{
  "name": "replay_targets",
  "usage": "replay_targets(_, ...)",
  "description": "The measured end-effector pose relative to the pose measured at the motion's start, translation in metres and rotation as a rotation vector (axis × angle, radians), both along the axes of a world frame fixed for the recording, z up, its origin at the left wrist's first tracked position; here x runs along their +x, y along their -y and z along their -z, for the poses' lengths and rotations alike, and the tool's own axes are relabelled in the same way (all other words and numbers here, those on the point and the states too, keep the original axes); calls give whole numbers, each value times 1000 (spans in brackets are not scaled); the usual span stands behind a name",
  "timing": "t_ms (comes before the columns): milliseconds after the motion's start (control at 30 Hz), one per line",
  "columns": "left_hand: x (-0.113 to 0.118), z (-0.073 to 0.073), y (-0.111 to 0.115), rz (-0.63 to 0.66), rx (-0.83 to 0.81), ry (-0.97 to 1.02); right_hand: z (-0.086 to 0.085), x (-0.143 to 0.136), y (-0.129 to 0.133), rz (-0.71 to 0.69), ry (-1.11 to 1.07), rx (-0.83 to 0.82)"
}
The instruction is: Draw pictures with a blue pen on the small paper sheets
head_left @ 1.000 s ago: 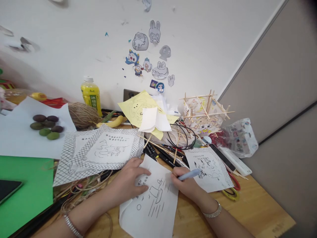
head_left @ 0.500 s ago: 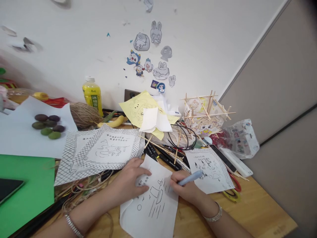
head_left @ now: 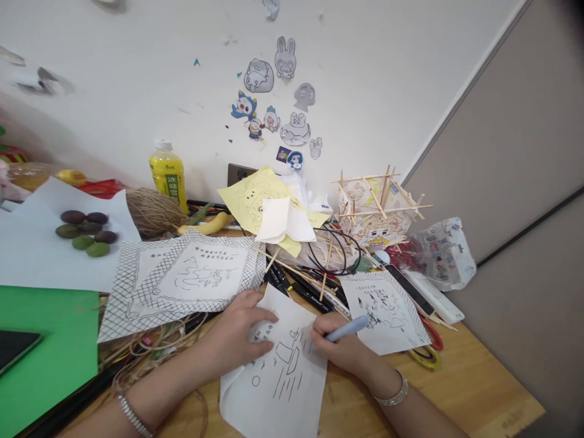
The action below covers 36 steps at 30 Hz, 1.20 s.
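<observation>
A white sheet of paper (head_left: pixel 274 406) lies on the table with its lower left edge curled up. It bears a line drawing of a boat, several slanted strokes, a small circle and some handwriting. My left hand (head_left: pixel 246 331) rests on the sheet's left side, thumb and index finger spread apart, pressing it flat. In my right hand (head_left: pixel 335 345) is a light blue pen (head_left: pixel 349 328), pinched between the fingers over the sheet's right edge. The pen's tip is hidden behind the fingers.
Crosshatch-bordered drawings (head_left: pixel 205 261) lie left, another drawing (head_left: pixel 385 313) right. Behind are black markers (head_left: pixel 312 296), sticks, folded papers (head_left: pixel 285 222), a banana (head_left: pixel 207 225), a yellow drink bottle (head_left: pixel 168 176) and a stick-framed paper lantern (head_left: pixel 378 210). Dark and green fruit (head_left: pixel 89 231) sit on white paper.
The whole view has shifted very slightly to the left. Both hands, the pen and the sheet hold nearly the same places.
</observation>
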<state>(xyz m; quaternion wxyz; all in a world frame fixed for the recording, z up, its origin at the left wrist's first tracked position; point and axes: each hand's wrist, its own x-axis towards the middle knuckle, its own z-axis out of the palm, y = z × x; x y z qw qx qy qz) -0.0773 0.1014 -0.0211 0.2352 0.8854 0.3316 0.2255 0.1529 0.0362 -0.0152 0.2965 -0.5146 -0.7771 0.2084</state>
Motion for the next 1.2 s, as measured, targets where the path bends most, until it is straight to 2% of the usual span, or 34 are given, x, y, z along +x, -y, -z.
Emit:
replay_targets(333,0,1,1,1,20,2,2,2,-3,95,-39,-9)
replay_targets(567,0,-2,1,3,-26,-14,4,7,-7,323,-254,48)
replay_targets(667,0,-8,2,37,-51,-40,2,8,-5,348,-310,68)
replay_targets(800,-1,-15,5,79,-57,-69,-6,1,-1,311,-401,121)
replay_targets(967,-1,-19,8,155,-41,-66,-14,-9,1,162,-392,159)
replay_targets(1100,0,-20,9,193,-37,-63,-4,-10,2,75,-419,35)
replay_targets(1200,0,-20,9,186,-38,-61,6,-8,4,59,-449,-69)
